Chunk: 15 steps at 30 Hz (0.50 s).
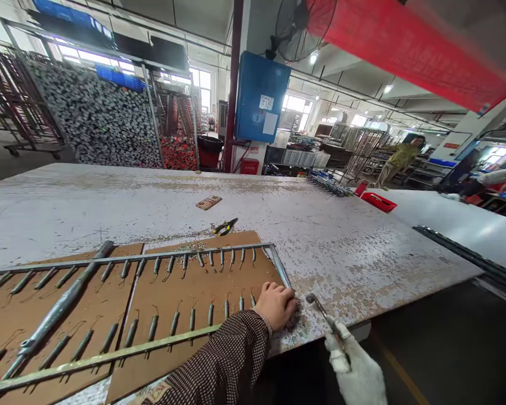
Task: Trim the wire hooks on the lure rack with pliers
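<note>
My bare left hand (276, 305) is curled over the near right corner of a long metal frame (280, 267), its fingers bent round the short end bar. Small grey cylinders with thin wire ends (153, 327) line the two long rails. Cardboard (194, 289) lies beneath the frame. In a white work glove, my right hand (354, 360) is closed on the handle of a small hammer (320, 309), whose dark rounded head is just above or on the table edge, right of the frame. A long grey pole-like tool (63, 304) lies across the frame at the left.
Yellow-and-black pliers (225, 226) and a phone (209, 202) lie beyond the frame on the worn white table (346, 242). A red tray (378, 201) and dark metal strips (455, 253) are to the right. A person (402, 157) stands in the background.
</note>
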Tool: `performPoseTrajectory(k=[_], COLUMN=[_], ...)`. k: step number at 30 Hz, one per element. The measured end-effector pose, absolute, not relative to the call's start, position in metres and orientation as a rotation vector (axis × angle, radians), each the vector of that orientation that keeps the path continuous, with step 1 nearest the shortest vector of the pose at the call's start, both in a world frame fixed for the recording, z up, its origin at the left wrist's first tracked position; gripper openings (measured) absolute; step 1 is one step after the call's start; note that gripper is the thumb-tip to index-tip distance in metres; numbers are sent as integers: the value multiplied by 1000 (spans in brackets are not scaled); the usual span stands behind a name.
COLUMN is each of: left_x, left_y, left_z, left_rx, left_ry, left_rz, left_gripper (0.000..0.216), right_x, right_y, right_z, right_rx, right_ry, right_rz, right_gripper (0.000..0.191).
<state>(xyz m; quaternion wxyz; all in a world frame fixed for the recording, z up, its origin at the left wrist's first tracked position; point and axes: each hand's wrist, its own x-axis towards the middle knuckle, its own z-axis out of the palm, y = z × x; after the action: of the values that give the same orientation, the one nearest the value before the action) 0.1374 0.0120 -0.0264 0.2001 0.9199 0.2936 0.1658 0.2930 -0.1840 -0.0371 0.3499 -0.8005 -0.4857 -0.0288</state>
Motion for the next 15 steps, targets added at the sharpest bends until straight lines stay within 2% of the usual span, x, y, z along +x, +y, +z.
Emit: performPoseTrajectory(k=[5, 15], left_x=[136, 141], left_y=[13, 18], left_z=[-25, -26], left_rx=[2559, 2505], left_ry=[764, 819], left_rz=[509, 424], left_gripper=[26, 28], right_x=[294, 280], right_y=[-195, -201], right_z=[-66, -60], right_rx=[-2066, -1984], right_ry=[-1000, -871], right_rz=[183, 322], right_gripper=[56, 55])
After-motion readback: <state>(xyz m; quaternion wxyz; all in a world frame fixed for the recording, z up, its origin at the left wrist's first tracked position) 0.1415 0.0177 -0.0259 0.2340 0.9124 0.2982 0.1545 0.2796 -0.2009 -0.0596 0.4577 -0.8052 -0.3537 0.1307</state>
